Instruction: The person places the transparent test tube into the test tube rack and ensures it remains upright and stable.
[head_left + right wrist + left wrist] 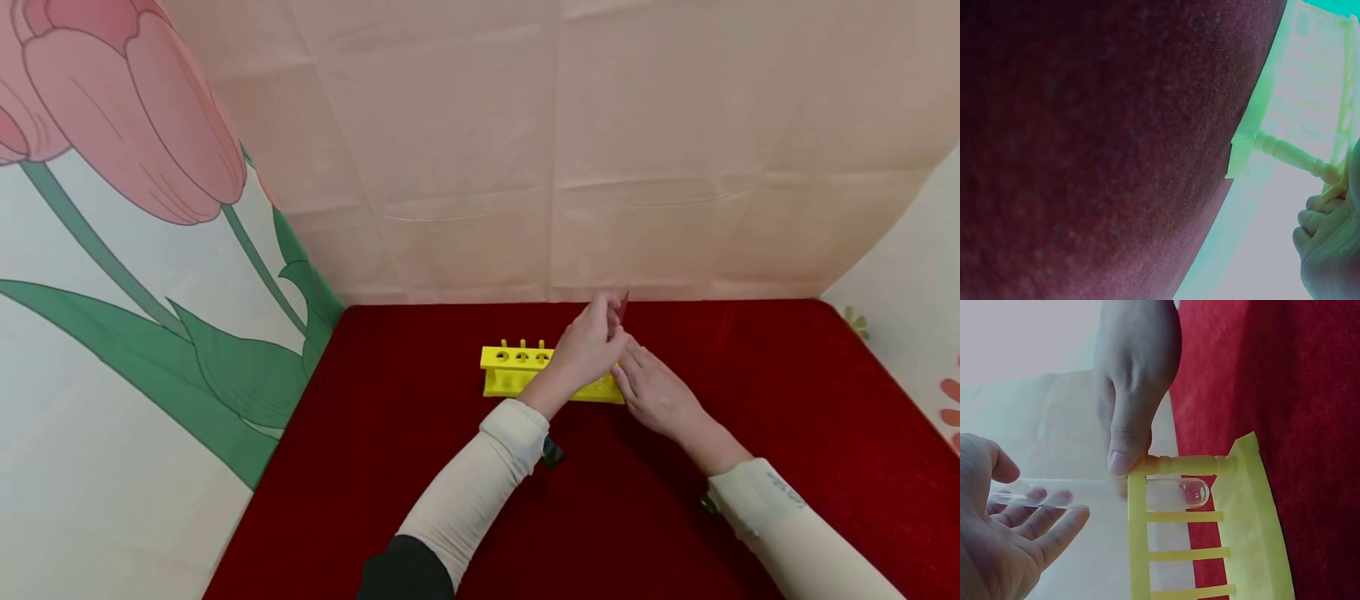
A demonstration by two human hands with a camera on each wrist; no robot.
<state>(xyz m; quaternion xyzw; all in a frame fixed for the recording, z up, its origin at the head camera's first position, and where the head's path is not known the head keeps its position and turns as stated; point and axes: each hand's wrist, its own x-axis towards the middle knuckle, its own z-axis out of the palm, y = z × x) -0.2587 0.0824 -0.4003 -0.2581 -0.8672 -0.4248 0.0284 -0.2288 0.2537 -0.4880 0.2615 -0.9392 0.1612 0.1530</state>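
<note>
A yellow test tube rack [510, 365] stands on the table, with its right end between the two hands. A clear glass test tube [1175, 494] passes through the end hole of the rack's top plate; its rounded bottom is above the base in the left wrist view. The left hand [588, 346] holds the tube's upper part between thumb and fingers, and these fingers [1054, 531] curl beneath the glass. At the rack's right end, the right hand [663, 396] pinches the top plate beside the post. In the right wrist view its curled fingers [1313, 222] are by that post.
Dark red cloth [420, 483] covers the table. A beige sheet [465, 167] hangs along the back edge, and a panel with printed tulips [150, 125] stands at the left. A white panel [915, 250] borders the right side.
</note>
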